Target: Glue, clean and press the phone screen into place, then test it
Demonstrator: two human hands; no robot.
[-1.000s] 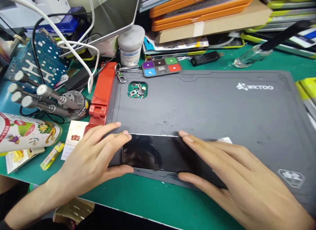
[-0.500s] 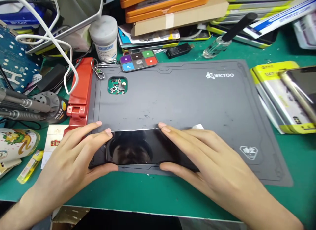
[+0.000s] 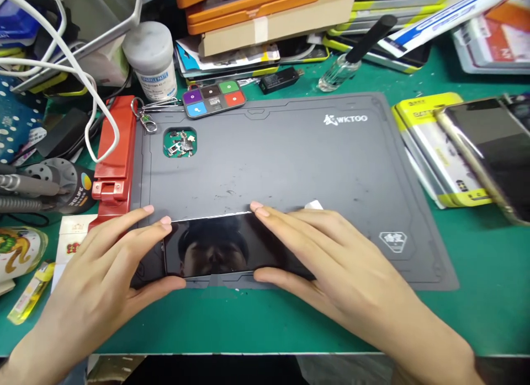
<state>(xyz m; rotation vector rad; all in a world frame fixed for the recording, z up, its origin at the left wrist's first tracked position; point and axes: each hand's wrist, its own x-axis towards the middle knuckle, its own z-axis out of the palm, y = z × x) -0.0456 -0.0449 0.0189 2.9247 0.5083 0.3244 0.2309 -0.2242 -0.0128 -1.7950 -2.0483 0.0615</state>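
Note:
A black smartphone [image 3: 215, 246] lies sideways at the front of a grey work mat [image 3: 265, 153], its dark glossy screen up and mirroring a person. My left hand [image 3: 110, 258] grips its left end, thumb along the near edge and fingertips at the far edge. Around the right part of the phone is my right hand [image 3: 331, 252], pinching the long edges between thumb and fingers and covering the right end. A small white piece [image 3: 313, 204] shows just behind the right hand's knuckles.
Left of the mat stand a red clamp-like tool [image 3: 114, 159] and a black screwdriver holder [image 3: 66, 181]. Small metal parts [image 3: 181, 144] lie in the mat's cutout. A paste jar [image 3: 151, 59], a glass brush bottle [image 3: 342, 70] and orange cases [image 3: 248, 10] line the back. Another phone [image 3: 492, 142] rests on yellow battery packs [image 3: 443, 153] at right.
The view has shifted to the right, so everything appears further left. Both hands keep the same hold on the smartphone, and it stays at the mat's front.

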